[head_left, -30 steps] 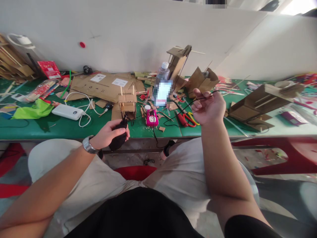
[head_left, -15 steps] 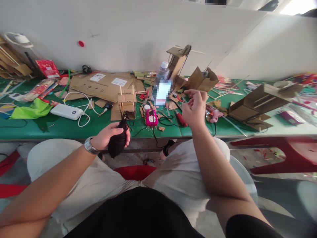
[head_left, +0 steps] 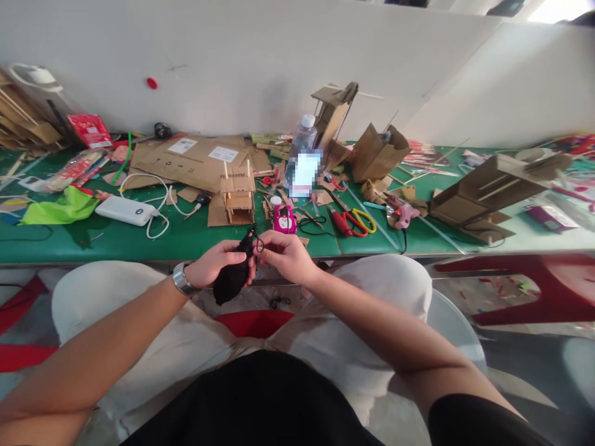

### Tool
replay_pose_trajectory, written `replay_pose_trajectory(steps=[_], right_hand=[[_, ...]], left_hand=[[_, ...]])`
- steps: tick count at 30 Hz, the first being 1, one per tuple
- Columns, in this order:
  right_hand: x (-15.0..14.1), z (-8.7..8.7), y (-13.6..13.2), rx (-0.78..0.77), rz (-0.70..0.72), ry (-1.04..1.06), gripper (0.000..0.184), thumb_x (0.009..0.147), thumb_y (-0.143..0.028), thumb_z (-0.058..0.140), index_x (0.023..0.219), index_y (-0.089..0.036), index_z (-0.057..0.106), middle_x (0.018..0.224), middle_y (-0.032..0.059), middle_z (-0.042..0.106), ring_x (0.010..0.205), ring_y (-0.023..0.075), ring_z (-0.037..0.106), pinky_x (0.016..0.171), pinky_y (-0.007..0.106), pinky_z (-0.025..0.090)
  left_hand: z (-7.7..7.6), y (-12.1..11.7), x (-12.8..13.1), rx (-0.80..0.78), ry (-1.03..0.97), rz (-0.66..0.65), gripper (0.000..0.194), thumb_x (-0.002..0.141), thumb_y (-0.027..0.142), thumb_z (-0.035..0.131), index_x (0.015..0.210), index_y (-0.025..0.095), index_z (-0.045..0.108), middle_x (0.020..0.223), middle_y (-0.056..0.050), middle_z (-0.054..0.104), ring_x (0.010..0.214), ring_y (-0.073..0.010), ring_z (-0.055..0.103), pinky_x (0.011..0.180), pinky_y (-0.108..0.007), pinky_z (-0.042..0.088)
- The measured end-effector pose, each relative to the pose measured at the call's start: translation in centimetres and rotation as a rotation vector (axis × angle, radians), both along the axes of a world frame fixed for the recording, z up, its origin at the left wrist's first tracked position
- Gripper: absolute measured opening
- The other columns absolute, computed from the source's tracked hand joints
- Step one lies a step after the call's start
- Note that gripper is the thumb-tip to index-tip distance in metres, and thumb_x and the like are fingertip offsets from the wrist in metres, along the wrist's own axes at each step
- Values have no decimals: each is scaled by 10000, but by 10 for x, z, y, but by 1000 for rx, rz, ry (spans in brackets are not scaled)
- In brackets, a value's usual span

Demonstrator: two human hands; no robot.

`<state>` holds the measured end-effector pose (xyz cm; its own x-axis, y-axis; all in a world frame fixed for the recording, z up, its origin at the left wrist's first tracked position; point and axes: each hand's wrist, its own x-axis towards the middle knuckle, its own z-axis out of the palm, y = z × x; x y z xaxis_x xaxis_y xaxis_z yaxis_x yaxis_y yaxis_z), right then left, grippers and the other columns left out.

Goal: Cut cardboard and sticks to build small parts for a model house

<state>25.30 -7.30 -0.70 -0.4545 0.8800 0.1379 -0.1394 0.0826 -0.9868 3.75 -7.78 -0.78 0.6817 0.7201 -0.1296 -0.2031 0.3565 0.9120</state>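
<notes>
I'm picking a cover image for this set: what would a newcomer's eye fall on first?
Probably the black bundle at the centre, held in the left hand just this side of the green table, with the right hand pinching dark cord at its upper end. Next, the bright, blurred screen in front of the clear bottle. Off to the left, a lime-green cloth lies beside a white device.

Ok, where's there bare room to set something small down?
Best looks the front left of the table, between the power bank and the left hand. A smaller patch lies just in front of the red and yellow handles. It's crowded behind, around the bottle and cardboard.
</notes>
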Motion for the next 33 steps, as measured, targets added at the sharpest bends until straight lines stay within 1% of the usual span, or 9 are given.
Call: replay_pose_trajectory(steps=[3, 7, 10, 14, 20, 24, 26, 29, 33], right_hand=[[1, 1, 1, -77, -5, 33, 397, 812, -525, 855, 871, -182, 664, 755, -11, 645, 607, 108, 590, 598, 256, 506], [3, 2, 2, -168, 45, 69, 363, 872, -513, 787, 905, -188, 630, 649, -34, 617, 568, 111, 573, 567, 233, 485], [3, 2, 2, -284, 95, 149, 278, 877, -435, 745, 898, -187, 621, 664, -15, 630, 584, 126, 590, 539, 226, 476], [4, 6, 4, -409, 115, 293, 164, 782, -295, 708, 828, -191, 589, 787, 12, 639, 618, 142, 603, 519, 240, 470], [7, 12, 6, -369, 192, 373, 154, 711, -282, 669, 735, -186, 551, 925, 54, 640, 666, 161, 599, 531, 262, 454], [9, 15, 6, -365, 202, 402, 211, 684, -311, 663, 689, -195, 486, 985, 69, 648, 676, 175, 595, 538, 282, 447], [12, 19, 8, -384, 192, 429, 246, 672, -318, 674, 685, -204, 456, 929, 60, 632, 658, 173, 577, 535, 285, 432], [19, 25, 13, -398, 180, 442, 266, 686, -313, 682, 702, -215, 435, 772, 17, 550, 597, 152, 518, 554, 288, 411], [28, 29, 19, -345, 138, 413, 235, 730, -349, 668, 770, -227, 471, 678, -15, 482, 559, 150, 473, 564, 308, 422]], left_hand=[[-1, 1, 1, -27, 16, 17, 321, 860, 420, 766, 888, 115, 671, 770, -112, 757, 637, -220, 722, 598, -319, 603], [2, 1, 1, -49, -2, 13, 320, 847, 418, 773, 852, 116, 667, 754, -104, 750, 624, -212, 714, 594, -311, 596], [3, 0, 1, -41, -25, 10, 323, 851, 422, 770, 836, 115, 673, 758, -111, 751, 633, -212, 712, 599, -309, 592], [2, 0, 1, -43, -45, 4, 329, 855, 431, 771, 827, 116, 679, 771, -117, 750, 649, -216, 713, 601, -311, 591], [2, 0, 0, -53, -51, 8, 334, 862, 434, 771, 831, 116, 676, 761, -102, 738, 636, -209, 710, 596, -308, 590], [5, -1, 1, -32, -22, -15, 341, 853, 435, 780, 828, 110, 683, 764, -110, 743, 639, -216, 713, 598, -308, 582], [6, -1, 1, -36, -4, -17, 340, 845, 432, 788, 824, 107, 688, 763, -109, 743, 642, -217, 714, 597, -304, 576], [5, -1, 2, -51, 18, -23, 335, 831, 423, 801, 814, 106, 693, 760, -104, 739, 642, -217, 714, 596, -302, 571], [2, -1, 2, -56, 50, -38, 322, 829, 409, 801, 816, 102, 704, 770, -110, 742, 651, -215, 714, 609, -305, 573]])
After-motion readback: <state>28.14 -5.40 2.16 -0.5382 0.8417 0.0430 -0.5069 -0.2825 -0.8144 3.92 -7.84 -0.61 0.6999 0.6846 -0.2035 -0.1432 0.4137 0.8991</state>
